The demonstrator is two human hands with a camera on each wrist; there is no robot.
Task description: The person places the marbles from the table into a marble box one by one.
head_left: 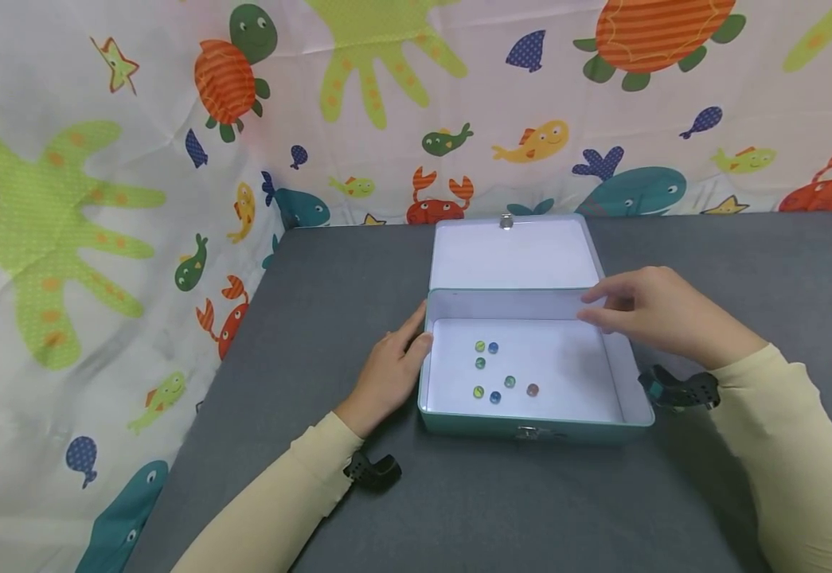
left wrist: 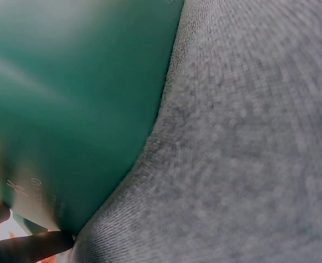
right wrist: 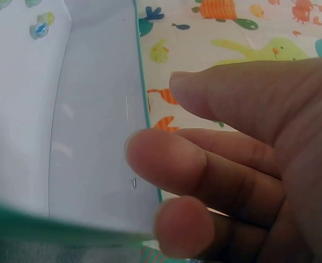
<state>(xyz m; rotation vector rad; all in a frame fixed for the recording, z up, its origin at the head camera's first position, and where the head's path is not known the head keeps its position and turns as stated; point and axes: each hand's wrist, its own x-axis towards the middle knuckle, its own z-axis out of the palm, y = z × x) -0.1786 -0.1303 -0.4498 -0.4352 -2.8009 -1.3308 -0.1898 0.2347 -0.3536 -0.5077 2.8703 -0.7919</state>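
Observation:
A teal metal box (head_left: 473, 424) with a white inside stands on the table, its lid (head_left: 516, 255) swung back behind it. Several glass marbles (head_left: 509, 382) in green, blue and reddish tones lie on its floor, mostly toward the left half. My left hand (head_left: 387, 370) rests against the box's left side; the left wrist view catches its fingers (left wrist: 34, 247) along the green outer wall. Over the back right corner hovers my right hand (head_left: 662, 314), thumb and fingers apart. Nothing shows between them in the right wrist view, where some marbles (right wrist: 39, 29) appear at top left.
Grey cloth covers the table (head_left: 530, 509). A curtain (head_left: 387, 159) printed with sea animals hangs behind and along the left side. Small clasps (head_left: 528, 433) sit on the box front and the lid's far edge. Each wrist carries a dark strapped device (head_left: 681, 390).

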